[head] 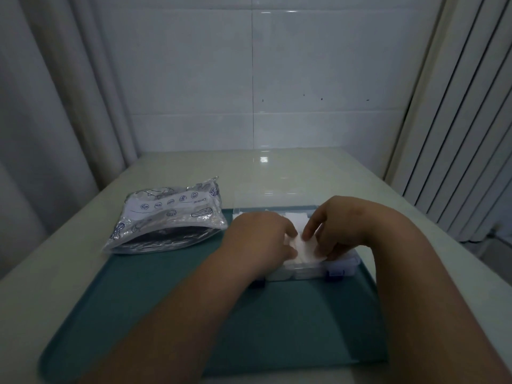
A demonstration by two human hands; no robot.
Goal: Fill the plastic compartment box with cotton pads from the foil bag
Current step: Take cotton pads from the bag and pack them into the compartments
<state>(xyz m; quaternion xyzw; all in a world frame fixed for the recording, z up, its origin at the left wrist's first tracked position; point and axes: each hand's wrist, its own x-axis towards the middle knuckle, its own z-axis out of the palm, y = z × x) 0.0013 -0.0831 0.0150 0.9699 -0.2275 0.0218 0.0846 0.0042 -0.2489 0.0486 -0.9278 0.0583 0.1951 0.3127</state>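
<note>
We see the left hand and right hand both pinching white cotton pads, perhaps a small stack, over the clear box on the green mat. The foil bag lies just left of the box.

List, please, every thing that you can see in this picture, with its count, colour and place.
foil bag: one, silver with blue print, left of the box, at the mat's far left edge
plastic compartment box: one, clear with blue latches, on the mat
cotton pads: a stack, count unclear, white, over the box
mat: one, teal, on the table
table: one, pale, against the wall
wall: one, white tiles, behind
curtain: one, grey, far left
left hand, right hand: two, both holding the cotton pads
</note>
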